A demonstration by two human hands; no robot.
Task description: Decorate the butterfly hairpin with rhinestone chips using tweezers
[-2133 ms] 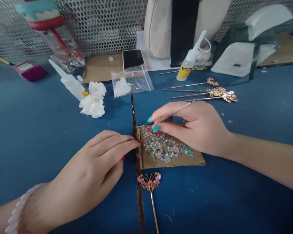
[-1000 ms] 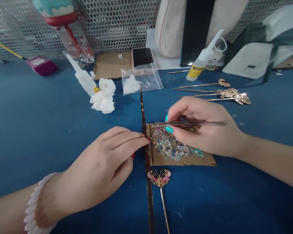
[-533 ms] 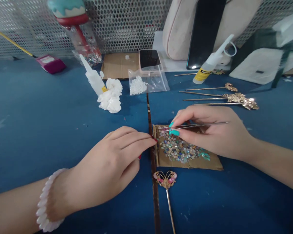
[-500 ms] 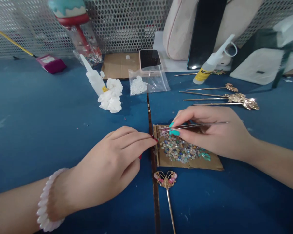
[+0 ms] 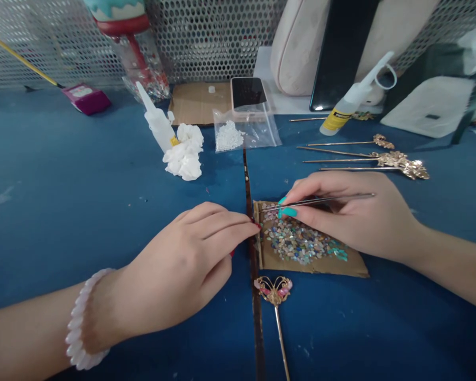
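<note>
In my right hand [image 5: 341,211] a thin pair of metal tweezers [image 5: 321,200] is pinched between thumb and forefinger. Their tips point left over the upper left corner of a cardboard piece [image 5: 317,269]. Small coloured stone chips [image 5: 297,241] lie spread on that cardboard. My left hand [image 5: 198,254] rests on the table, fingers stretched out, fingertips at the cardboard's left edge; its thumb is partly hidden below. A gold butterfly hairpin [image 5: 274,291] with pink wing pieces lies just below the cardboard, touched by neither hand. Whether the tweezer tips grip a chip is too small to tell.
Several gold hairpins [image 5: 392,159] lie beyond my right hand, near a yellow-labelled glue bottle [image 5: 341,114]. Farther left are another glue bottle [image 5: 157,124], crumpled white tissue [image 5: 185,153], a bag of white beads [image 5: 229,136] and a phone [image 5: 249,94]. A dark seam [image 5: 257,317] crosses the blue table [image 5: 83,222].
The whole view has shifted slightly, so everything appears a little farther right. Both hands keep about the same pose, with the tweezers still over the cardboard's upper left corner.
</note>
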